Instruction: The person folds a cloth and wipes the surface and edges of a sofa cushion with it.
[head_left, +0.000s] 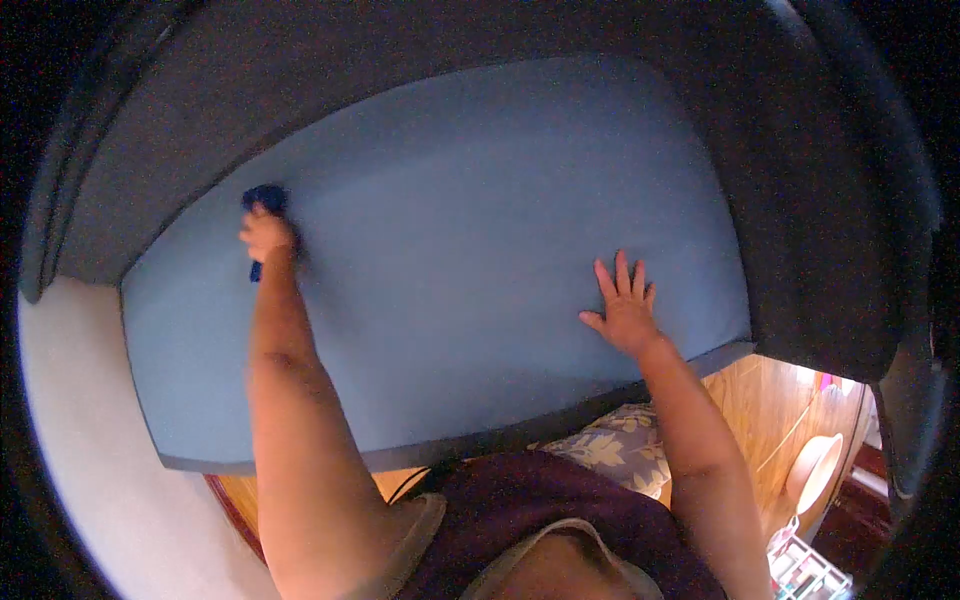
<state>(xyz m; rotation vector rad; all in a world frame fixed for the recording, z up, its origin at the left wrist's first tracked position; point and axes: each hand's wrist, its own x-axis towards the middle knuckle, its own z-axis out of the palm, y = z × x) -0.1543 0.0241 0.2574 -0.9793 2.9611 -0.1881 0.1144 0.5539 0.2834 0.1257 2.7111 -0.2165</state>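
My left hand [267, 233] is closed on a dark blue cloth [265, 196], pressed against the left part of a wide blue-grey sofa seat [450, 220]. Some of the cloth shows above and below the fingers, and motion blurs it a little. On the right side of the seat my right hand [628, 318] lies flat with its fingers spread, holding nothing.
A dark backrest [400, 40] curves along the far side of the seat, and a dark armrest [800, 220] rises at the right. Near the front edge lies a leaf-patterned cushion [620, 445]. A white rack [810, 570] and a pale hat-like object [815, 468] are at lower right.
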